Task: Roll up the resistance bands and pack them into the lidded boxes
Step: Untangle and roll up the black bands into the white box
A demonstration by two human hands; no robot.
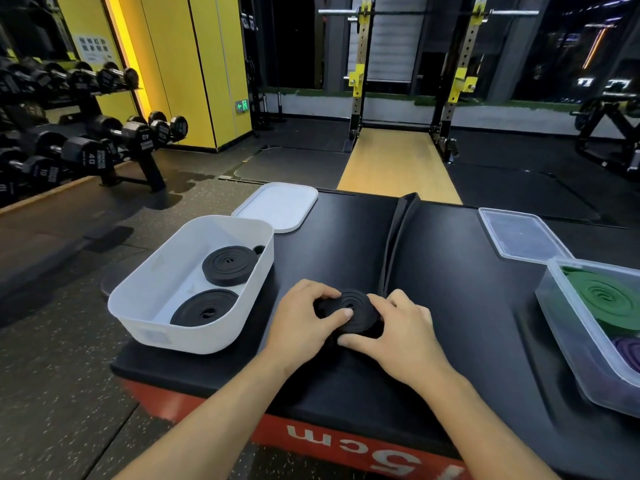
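A black resistance band (353,301) lies partly coiled on the black padded platform (460,306), its loose tail running away toward the far edge. My left hand (304,317) grips the coil from the left, thumb on top. My right hand (398,327) holds it from the right and front. The white box (145,306) at the left holds two rolled black bands (230,265) (204,308). The clear box (568,323) at the right holds a rolled green band (606,296) and a purple band (628,351).
The white lid (277,206) lies behind the white box, and the clear lid (523,235) behind the clear box. A dumbbell rack (86,140) stands far left, a squat rack (408,81) ahead. The platform's red front edge (346,441) is near my arms.
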